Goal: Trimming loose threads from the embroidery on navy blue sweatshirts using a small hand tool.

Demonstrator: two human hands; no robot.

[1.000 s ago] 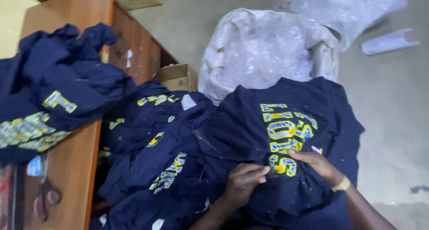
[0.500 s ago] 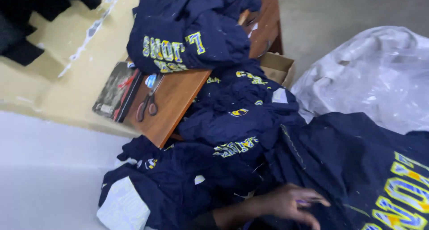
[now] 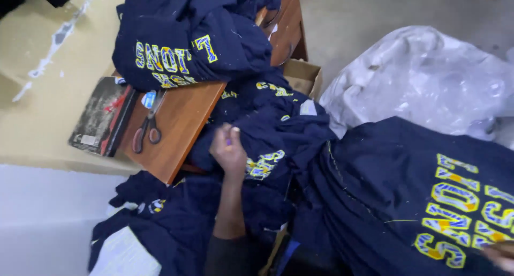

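My left hand [image 3: 229,151] reaches forward into a heap of navy shirts [image 3: 267,123] with yellow lettering. Its fingers are curled on the fabric, and a small purple bit shows between them. A navy shirt [image 3: 391,195] lies spread out at the right, its yellow and blue letters facing up. Only a sliver of my right hand [image 3: 502,254] shows at the bottom right edge, resting on that shirt by the lettering. More navy shirts [image 3: 187,45] are piled on a wooden desk [image 3: 182,131].
Scissors [image 3: 148,127] and a dark book [image 3: 99,119] lie at the desk's near corner. A large crumpled clear plastic bag [image 3: 423,77] sits at the right and a small cardboard box [image 3: 304,75] is behind the heap. More navy shirts [image 3: 176,217] lie at the lower left.
The view has swung left and down. My left hand left the spread shirt and moved up into the heap beside the desk. My right hand has slid almost out of view.
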